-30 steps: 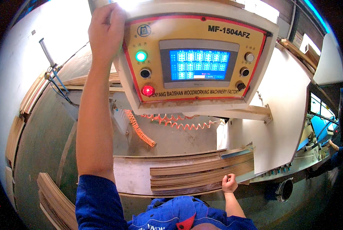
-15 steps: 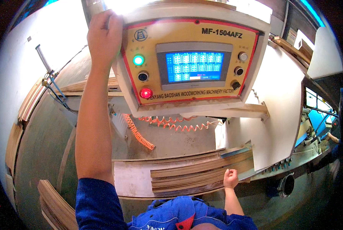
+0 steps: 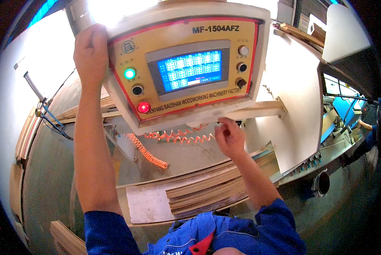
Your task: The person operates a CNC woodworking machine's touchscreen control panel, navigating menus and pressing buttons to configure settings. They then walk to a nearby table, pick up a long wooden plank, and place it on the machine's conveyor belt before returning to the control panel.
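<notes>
Lying nearest the body, wood strips (image 3: 209,189) stretch along the tabletop (image 3: 150,206). Over them rises the right hand (image 3: 231,138), fingers loosely curled, close under the panel (image 3: 186,70); contact cannot be told. The left hand (image 3: 91,55) grasps the panel's upper left edge. Orange hoses (image 3: 150,154) coil beyond; far right, a co-worker's hand (image 3: 361,123) shows.

Yellow-faced control panel (image 3: 184,70) in a white frame, tilted — screen (image 3: 190,71) lit blue, 2 lamps (image 3: 130,73) glowing.
</notes>
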### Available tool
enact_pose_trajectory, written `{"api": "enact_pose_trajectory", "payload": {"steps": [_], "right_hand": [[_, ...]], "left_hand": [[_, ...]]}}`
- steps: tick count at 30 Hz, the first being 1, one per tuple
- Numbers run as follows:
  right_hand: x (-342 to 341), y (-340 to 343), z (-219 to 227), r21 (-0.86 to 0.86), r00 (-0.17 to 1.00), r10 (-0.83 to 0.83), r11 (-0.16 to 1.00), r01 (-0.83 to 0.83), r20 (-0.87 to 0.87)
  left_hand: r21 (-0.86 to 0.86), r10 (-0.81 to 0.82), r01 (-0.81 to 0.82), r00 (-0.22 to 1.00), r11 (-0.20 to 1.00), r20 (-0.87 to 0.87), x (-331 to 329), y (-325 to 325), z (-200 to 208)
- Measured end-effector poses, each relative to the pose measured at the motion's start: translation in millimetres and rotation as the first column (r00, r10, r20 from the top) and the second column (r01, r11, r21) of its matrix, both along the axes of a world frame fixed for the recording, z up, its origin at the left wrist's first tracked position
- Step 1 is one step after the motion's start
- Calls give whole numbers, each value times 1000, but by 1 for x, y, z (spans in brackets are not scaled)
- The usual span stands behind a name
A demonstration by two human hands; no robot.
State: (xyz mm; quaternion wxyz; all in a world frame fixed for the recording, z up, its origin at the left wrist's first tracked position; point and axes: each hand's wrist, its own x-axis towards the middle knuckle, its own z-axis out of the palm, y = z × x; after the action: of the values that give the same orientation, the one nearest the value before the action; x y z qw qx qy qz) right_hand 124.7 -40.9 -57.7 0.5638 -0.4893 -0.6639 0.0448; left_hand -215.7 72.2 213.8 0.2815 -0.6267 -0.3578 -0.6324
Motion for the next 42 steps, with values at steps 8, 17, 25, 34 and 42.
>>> {"api": "enact_pose_trajectory", "payload": {"steps": [8, 17, 25, 34, 42], "right_hand": [[-28, 30, 61, 129, 995, 88, 987, -92, 41], [-41, 42, 67, 203, 995, 76, 975, -86, 60], [-42, 45, 70, 180, 996, 46, 982, -60, 77], [-46, 44, 73, 157, 996, 55, 985, -65, 71], [-54, 45, 77, 212, 987, 57, 973, -88, 150]], "left_hand": [[-31, 13, -12, 1000, 999, 15, 6, -3, 1], [-49, -53, 57, 996, 997, 66, 10, -7, 2], [-27, -20, 21, 999, 999, 34, 11, -6, 2], [-16, -51, 52, 998, 999, 40, 10, -5, 1], [-25, -81, 83, 995, 996, 58, 10, -4, 0]]}}
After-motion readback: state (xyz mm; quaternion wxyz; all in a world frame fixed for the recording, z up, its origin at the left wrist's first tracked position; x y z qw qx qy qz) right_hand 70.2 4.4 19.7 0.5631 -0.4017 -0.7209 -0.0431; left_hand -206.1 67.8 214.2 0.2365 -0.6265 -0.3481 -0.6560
